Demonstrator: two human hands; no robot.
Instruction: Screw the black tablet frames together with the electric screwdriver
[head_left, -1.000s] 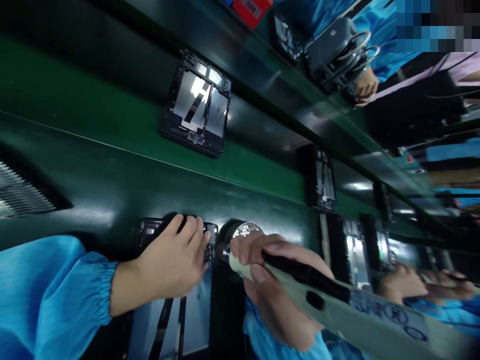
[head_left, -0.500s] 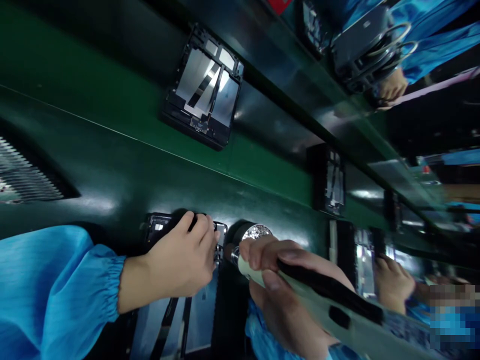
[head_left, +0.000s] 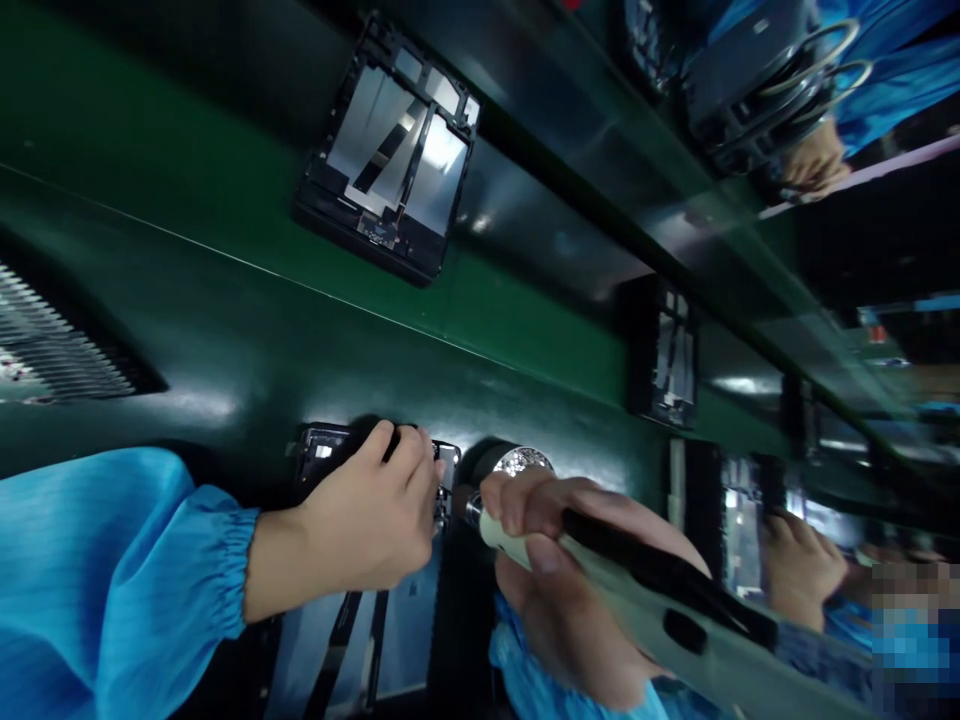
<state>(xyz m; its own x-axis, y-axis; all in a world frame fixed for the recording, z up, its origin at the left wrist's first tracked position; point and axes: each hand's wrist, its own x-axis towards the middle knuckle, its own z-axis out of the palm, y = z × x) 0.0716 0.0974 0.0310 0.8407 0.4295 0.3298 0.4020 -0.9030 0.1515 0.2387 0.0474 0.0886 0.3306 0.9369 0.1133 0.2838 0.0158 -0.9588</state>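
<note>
My left hand (head_left: 375, 515), in a blue sleeve, lies over the upper part of an opened phone (head_left: 401, 620) with its fingers bent down. What is under those fingertips is hidden. Dark ribbon cables run along the phone's silvery inside. In my right hand (head_left: 551, 560) is a pale green electric screwdriver (head_left: 652, 610) with a black lever, held in closed fingers. Its metal nose points left, close to the phone's upper right edge; the tip is dark and hard to make out. Just beyond that hand stands a round container (head_left: 525, 460) of small shiny pieces.
Along the green strip beyond the bench lie another opened phone in a black holder (head_left: 390, 150) and a further one (head_left: 671, 350). A ridged metal rack (head_left: 60, 340) is at left. A co-worker's hand (head_left: 802, 565) works at right; another person's hand (head_left: 814, 160) shows at upper right.
The view has shifted slightly: the far phone holder appears further left and higher, the right-hand things further right. Both hands keep nearly the same pose over the phone and screwdriver.
</note>
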